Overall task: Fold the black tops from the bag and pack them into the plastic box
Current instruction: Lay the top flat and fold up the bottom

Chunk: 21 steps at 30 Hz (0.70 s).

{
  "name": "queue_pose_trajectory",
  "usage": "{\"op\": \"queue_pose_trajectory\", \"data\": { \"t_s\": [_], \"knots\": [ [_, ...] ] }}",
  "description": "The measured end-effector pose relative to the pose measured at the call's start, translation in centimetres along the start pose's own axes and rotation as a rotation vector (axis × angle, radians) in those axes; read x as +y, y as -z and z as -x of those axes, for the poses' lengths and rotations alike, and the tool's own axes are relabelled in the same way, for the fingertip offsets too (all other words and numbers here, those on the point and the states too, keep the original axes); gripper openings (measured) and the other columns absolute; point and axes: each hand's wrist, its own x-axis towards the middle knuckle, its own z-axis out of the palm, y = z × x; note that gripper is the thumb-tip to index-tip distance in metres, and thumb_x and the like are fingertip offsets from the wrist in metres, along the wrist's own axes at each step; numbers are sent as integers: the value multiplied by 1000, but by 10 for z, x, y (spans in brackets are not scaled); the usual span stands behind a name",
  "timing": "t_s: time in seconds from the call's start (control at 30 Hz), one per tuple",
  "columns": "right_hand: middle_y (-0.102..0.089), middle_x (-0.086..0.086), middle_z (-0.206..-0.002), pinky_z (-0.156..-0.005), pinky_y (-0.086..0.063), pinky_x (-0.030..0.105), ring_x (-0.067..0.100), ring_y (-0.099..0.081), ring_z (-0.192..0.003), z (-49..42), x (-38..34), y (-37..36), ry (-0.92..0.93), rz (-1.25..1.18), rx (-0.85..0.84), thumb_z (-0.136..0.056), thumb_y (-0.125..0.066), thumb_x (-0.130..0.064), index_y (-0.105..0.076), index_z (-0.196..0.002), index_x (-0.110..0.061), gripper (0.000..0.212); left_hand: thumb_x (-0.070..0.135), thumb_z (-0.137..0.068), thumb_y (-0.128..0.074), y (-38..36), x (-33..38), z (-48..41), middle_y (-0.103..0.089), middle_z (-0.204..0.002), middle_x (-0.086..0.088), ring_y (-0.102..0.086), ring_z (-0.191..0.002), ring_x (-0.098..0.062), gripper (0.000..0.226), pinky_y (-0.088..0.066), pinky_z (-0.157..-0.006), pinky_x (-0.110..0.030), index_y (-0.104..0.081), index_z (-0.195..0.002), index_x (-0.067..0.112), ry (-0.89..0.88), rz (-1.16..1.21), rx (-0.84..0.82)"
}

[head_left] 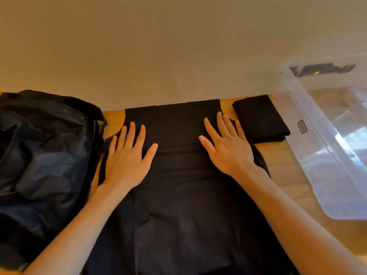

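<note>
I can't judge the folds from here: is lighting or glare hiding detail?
Head view: warm, dim light leaves the spread black fabric top nearly featureless, creases faint; white glare patches on the clear plastic box; wide-angle bending at edges.

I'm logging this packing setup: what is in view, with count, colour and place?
bag: one, black, crumpled, table's left side
spread top: one, black, centre, partly folded
folded top: one, black, far right, beside the box
plastic box: one, clear, right edge
dark shape: one, black, seen through the box's far end, unclear
table: one, wooden, beneath everything
wall: one, beige, behind
left hand: one, flat on spread top
right hand: one, flat on spread top
</note>
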Motion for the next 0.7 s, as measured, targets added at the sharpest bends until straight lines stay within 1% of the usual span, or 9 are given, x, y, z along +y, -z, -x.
{"op": "queue_pose_trajectory", "data": {
  "t_s": [0.1, 0.2, 0.27, 0.4, 0.43, 0.6, 0.67, 0.7],
  "knots": [
    [11, 6, -170, -123, 18, 40, 20, 21, -154, 8, 2, 7, 58, -27, -17, -100, -1, -66, 7, -161, -35, 69, 75, -92, 7, 6, 4, 11, 1, -172, -6, 7, -158, -24, 88, -1, -129, -46, -7, -164, 27, -25, 16, 30],
    [11, 7, -170, -122, 20, 39, 21, 22, -154, 41, 4, 13, 96, -40, 25, -101, 1, -67, 7, -161, -34, 68, 73, -96, 1, 11, 17, 46, -3, -172, -8, 5, -158, -25, 83, -1, -128, -46, -11, -163, 26, -83, 11, 87],
    [14, 6, -170, -123, 18, 40, 21, 24, -153, 69, 5, 13, 95, -25, 10, -98, 5, -69, 10, -161, -35, 71, 73, -96, 2, 9, 22, 75, 1, -172, -7, 8, -158, -25, 80, 0, -128, -46, -6, -162, 28, -101, -9, 64],
    [19, 4, -169, -124, 14, 39, 19, 26, -152, 107, 17, 1, 87, -32, -27, -93, 10, -72, 13, -159, -37, 75, 77, -91, 11, -8, 16, 117, 16, -170, -1, 20, -156, -21, 81, 4, -128, -44, 9, -160, 35, -95, -21, -28],
    [20, 3, -168, -125, 13, 39, 18, 26, -152, 111, 21, -1, 88, -32, -26, -93, 10, -72, 14, -159, -38, 74, 78, -90, 12, -11, 13, 122, 16, -170, 0, 20, -156, -21, 82, 4, -128, -43, 10, -160, 35, -98, -20, -25],
    [23, 0, -168, -125, 14, 37, 15, 27, -152, 113, 30, -3, 111, -21, -17, -93, 9, -72, 16, -158, -40, 73, 78, -92, 8, -12, 6, 127, 9, -171, 1, 15, -157, -16, 83, 2, -128, -41, 0, -162, 34, -128, 20, 6],
    [20, 1, -169, -124, 14, 36, 16, 26, -153, 114, 30, -2, 134, -38, -22, -92, 9, -73, 12, -159, -41, 74, 79, -91, 6, -9, 7, 130, 7, -171, 0, 14, -157, -16, 86, 5, -127, -39, -6, -163, 34, -124, 65, 14],
    [15, 2, -170, -124, 13, 36, 16, 22, -154, 117, 31, -2, 146, -67, -19, -93, 7, -73, 7, -160, -40, 74, 79, -91, 3, -6, 8, 134, 4, -172, -1, 12, -157, -17, 86, 5, -127, -38, -10, -163, 33, -112, 92, 26]
  ]
}}
